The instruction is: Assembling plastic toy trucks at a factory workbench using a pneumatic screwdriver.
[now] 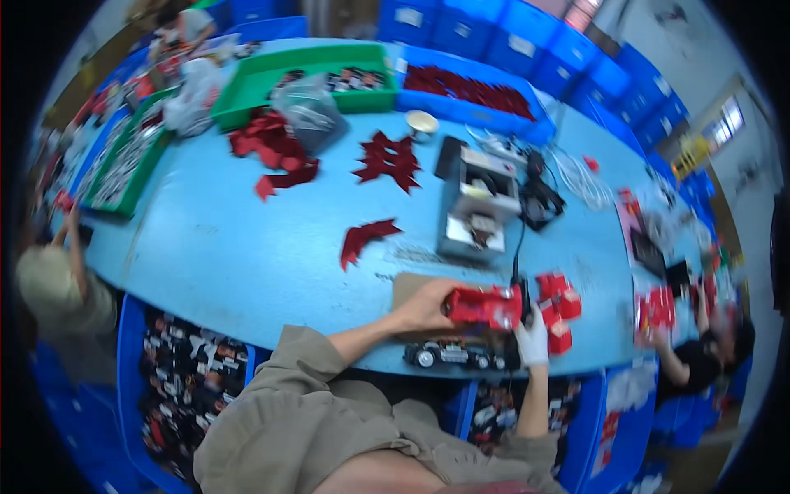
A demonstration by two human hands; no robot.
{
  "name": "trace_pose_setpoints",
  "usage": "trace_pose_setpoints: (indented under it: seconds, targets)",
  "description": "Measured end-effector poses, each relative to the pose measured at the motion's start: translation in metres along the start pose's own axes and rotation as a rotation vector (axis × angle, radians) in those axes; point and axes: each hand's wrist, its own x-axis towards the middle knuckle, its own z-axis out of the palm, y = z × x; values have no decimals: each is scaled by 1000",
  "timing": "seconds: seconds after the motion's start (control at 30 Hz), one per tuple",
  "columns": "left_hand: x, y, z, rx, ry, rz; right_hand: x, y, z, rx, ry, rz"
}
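Observation:
My left hand (426, 306) is closed around one end of a red plastic toy car body (484, 308), its hollow side partly showing. In a white glove, my right hand (533, 341) grips a slim black corded tool (525, 298) against the body's right end; its exact kind is blurred. Just below the shell, a black toy car chassis (454, 356) with silver-hubbed wheels rests at the table's near edge. Several red car bodies (558, 301) lie right of my gloved hand. Under my left hand is a brown cardboard piece (408, 290).
Dark red cut pieces (388, 161) lie mid-table beside a grey-white box device (481, 206). Green (362, 99) and blue trays (494, 115) line the far edge. Blue bins (132, 387) of car parts stand below the near edge. Other people work left and right.

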Motion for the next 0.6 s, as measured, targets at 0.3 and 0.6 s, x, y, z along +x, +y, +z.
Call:
trace_pose_setpoints:
  seconds: [0.3,0.6]
  targets:
    - [-22,42,-32,10,54,289,-120,-8,30,10,73,-248]
    - [-78,148,-163,1125,-386,65,-104,-114,62,-19,106,-892]
